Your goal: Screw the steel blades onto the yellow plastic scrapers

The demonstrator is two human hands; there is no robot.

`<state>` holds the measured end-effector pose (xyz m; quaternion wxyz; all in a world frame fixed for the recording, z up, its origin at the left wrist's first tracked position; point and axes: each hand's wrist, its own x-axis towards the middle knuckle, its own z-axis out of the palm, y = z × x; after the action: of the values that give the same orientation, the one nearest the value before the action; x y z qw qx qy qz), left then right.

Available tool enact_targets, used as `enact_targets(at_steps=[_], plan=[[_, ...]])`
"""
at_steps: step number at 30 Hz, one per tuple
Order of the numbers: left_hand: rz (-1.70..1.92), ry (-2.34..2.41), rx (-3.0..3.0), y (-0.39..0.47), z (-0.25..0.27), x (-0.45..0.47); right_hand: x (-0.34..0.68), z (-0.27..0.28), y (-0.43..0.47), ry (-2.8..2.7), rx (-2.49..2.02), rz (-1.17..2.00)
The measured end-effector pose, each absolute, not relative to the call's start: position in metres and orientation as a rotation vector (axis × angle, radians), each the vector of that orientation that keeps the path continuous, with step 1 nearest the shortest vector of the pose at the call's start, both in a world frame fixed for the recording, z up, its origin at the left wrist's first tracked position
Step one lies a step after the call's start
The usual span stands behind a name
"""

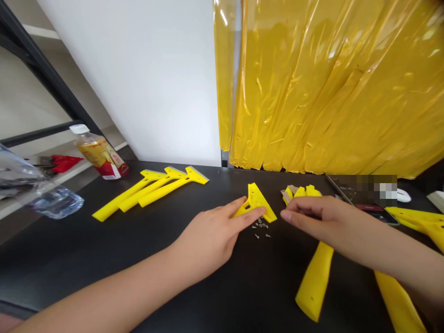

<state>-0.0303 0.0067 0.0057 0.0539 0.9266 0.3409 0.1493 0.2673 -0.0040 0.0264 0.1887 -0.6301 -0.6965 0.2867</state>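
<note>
My left hand (218,229) holds a yellow scraper head (261,200) against the black table, a finger on either side; the hand hides its lower part. Just below the head lies a scatter of small screws and nuts (262,226). To the right hovers my right hand (308,215), thumb and fingers curled together; whatever they pinch, if anything, is too small to see. Behind that hand are several yellow pieces (307,190), partly covered. A yellow handle (315,282) lies below it. Three yellow scrapers (163,187) with metal blade edges rest side by side at the left.
A drink bottle (102,155) and a clear plastic bottle (57,199) stand at the left. More yellow scraper parts (398,300) lie at the right. At the back right are a dark flat device (342,187) and a white mouse (403,195). Yellow sheeting (329,92) hangs behind.
</note>
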Motion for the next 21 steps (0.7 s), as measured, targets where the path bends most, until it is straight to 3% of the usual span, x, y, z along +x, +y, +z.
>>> enact_targets(at_steps=[10, 21], plan=[[0.551, 0.962, 2.751, 0.008, 0.003, -0.029, 0.236, 0.026, -0.013, -1.716, -1.777, 1.268], [0.421, 0.965, 2.733, 0.018, 0.008, -0.027, 0.235, 0.023, -0.006, -1.746, -1.709, 1.249]])
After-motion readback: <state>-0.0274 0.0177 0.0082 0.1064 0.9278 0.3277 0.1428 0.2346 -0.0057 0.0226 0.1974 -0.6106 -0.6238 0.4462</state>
